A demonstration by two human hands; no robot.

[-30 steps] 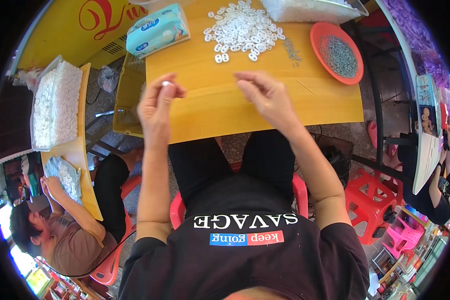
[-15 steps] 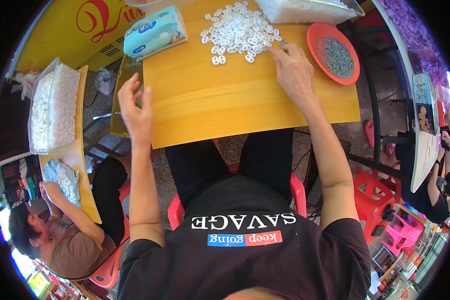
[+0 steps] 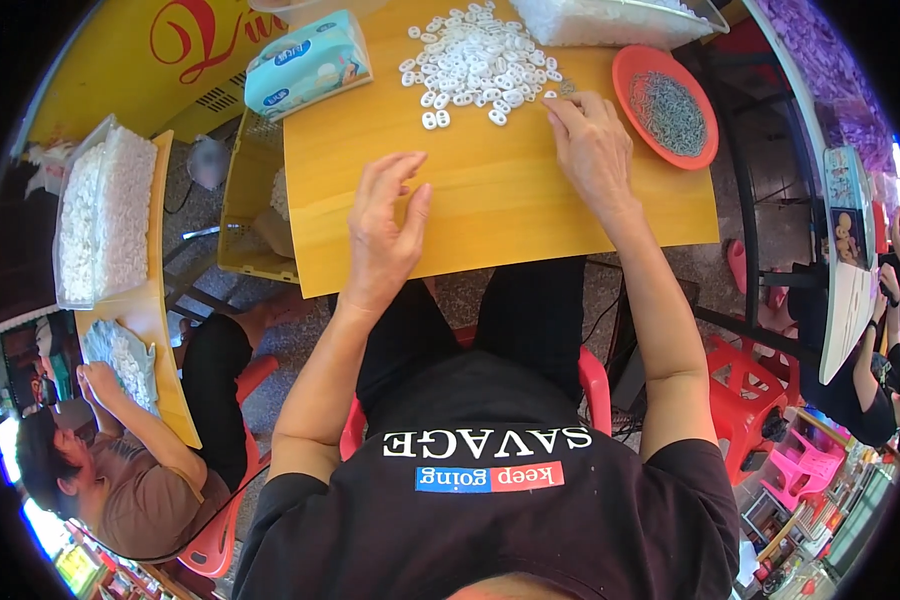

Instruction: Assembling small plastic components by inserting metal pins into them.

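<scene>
Lying heaped on the yellow table (image 3: 490, 195), the white two-holed pieces (image 3: 478, 65) are judged light, stiff and best pinched by the rim; the left hand (image 3: 385, 235) is held wide, while the right hand (image 3: 595, 150)'s grip cannot be told.

White upside-down lettering (image 3: 487, 444) across your black shirt (image 3: 490, 530), smaller white letters on its blue-and-red block (image 3: 488, 478), pale characters on blue oval labels (image 3: 292, 52) of your turquoise tissue pack (image 3: 315, 72), red script (image 3: 206, 40) on the yellow panel (image 3: 120, 85) ahead-left of you.
</scene>
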